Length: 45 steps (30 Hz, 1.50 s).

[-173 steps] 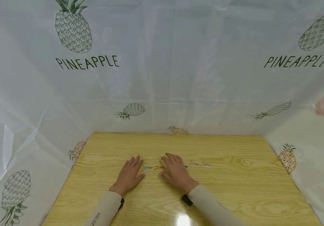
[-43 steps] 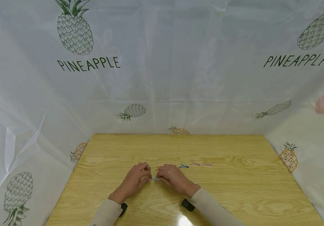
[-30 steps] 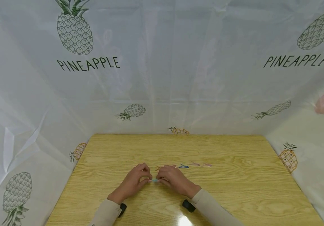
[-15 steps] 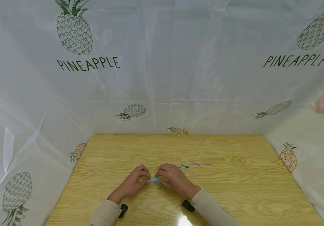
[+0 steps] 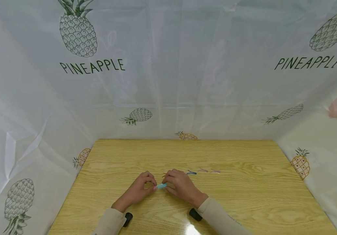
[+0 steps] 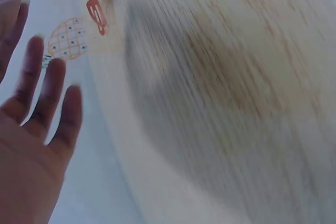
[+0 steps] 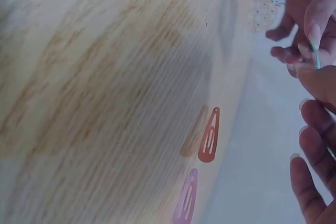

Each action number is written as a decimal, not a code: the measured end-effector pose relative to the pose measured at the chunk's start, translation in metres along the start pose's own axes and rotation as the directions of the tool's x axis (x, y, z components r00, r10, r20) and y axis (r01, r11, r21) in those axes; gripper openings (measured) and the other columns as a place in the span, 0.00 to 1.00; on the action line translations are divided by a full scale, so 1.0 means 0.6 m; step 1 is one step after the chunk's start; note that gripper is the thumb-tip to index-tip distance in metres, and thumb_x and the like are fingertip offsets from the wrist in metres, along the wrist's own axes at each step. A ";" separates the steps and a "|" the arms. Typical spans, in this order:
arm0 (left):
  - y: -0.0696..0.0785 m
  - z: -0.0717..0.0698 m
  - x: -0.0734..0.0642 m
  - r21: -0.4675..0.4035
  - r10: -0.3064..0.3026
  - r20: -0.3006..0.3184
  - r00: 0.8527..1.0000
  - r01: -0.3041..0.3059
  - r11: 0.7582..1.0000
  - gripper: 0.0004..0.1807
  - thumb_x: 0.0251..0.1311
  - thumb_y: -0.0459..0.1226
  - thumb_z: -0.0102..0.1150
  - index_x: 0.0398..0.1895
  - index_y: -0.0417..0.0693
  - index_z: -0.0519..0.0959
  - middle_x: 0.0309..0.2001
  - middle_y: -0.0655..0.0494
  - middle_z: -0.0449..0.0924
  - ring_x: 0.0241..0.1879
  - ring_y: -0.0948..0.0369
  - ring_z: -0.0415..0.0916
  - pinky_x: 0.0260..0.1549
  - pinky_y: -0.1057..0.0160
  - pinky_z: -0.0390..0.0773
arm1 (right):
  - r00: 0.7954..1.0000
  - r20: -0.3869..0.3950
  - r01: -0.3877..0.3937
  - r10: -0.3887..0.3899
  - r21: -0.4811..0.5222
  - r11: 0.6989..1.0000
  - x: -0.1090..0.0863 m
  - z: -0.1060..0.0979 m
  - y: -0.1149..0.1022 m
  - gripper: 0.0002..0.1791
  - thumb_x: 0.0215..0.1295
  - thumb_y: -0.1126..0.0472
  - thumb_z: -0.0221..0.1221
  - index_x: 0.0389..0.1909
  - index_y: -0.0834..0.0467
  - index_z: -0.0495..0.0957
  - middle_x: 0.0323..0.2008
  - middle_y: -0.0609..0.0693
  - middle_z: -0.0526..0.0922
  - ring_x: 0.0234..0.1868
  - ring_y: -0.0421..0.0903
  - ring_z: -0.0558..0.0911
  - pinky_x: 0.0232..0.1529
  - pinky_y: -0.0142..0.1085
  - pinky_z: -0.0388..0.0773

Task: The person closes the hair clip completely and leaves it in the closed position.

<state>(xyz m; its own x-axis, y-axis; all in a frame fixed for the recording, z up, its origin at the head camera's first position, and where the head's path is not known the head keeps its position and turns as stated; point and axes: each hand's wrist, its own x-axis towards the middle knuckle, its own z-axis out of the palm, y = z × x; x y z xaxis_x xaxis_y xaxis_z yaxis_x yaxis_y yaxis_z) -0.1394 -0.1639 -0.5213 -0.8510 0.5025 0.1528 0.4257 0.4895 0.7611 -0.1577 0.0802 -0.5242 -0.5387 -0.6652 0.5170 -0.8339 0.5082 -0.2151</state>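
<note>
A light-blue snap hair clip [image 5: 161, 186] is held between both hands in the head view, above the row of other clips' near side. My left hand [image 5: 140, 188] pinches its left end with thumb and finger. The right hand [image 5: 181, 184] pinches the other end. In the right wrist view the same clip [image 7: 316, 55] appears edge-on as a thin strip between the fingertips. The remaining fingers of the left hand [image 6: 37, 129] are spread in the left wrist view. Whether the clip is snapped closed is too small to tell.
On the wooden table [image 5: 244, 195] lie an orange snap clip [image 7: 209, 140], a pink clip [image 7: 185, 198], a dark-blue clip [image 5: 191, 172] and two pinkish clips [image 5: 203, 170] in a row. A pineapple-print sheet [image 5: 168, 81] walls the table's back and sides.
Earlier both hands lay spread on the table, with the light-blue clip leftmost in the row. Now both pinch it nearer the body; over the last second it tilted and more of it came into sight.
</note>
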 end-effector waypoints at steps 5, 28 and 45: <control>0.007 0.007 0.001 0.326 0.153 -0.138 0.978 -0.101 0.940 0.11 0.56 0.33 0.80 0.36 0.55 0.85 0.42 0.65 0.77 0.43 0.58 0.77 0.44 0.54 0.80 | 0.997 -0.001 -0.076 0.076 0.036 0.996 -0.002 0.004 -0.002 0.13 0.55 0.62 0.81 0.38 0.52 0.88 0.41 0.43 0.85 0.43 0.41 0.83 0.47 0.36 0.84; -0.005 0.013 -0.005 0.533 0.288 -0.192 0.938 -0.147 0.833 0.12 0.50 0.35 0.83 0.32 0.56 0.87 0.42 0.63 0.79 0.40 0.63 0.76 0.41 0.55 0.79 | 0.977 0.074 -0.206 0.199 0.097 0.974 0.002 0.018 -0.017 0.10 0.60 0.60 0.79 0.39 0.52 0.89 0.40 0.42 0.85 0.43 0.41 0.84 0.47 0.36 0.84; -0.016 0.004 -0.013 0.545 0.266 -0.188 0.945 -0.125 0.829 0.12 0.50 0.35 0.83 0.31 0.57 0.87 0.42 0.63 0.79 0.39 0.63 0.75 0.39 0.57 0.78 | 0.978 0.079 -0.198 0.193 0.060 0.978 0.013 0.036 -0.024 0.09 0.60 0.59 0.79 0.38 0.53 0.89 0.37 0.44 0.84 0.39 0.40 0.82 0.42 0.29 0.81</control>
<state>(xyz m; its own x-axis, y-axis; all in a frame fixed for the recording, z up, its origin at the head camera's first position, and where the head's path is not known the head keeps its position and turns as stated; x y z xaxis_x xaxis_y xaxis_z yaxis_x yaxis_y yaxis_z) -0.1361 -0.1710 -0.5314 -0.7491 0.4712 0.4656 0.6268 0.7317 0.2680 -0.1525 0.0557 -0.5350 -0.6975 -0.5953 0.3989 -0.7163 0.5964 -0.3624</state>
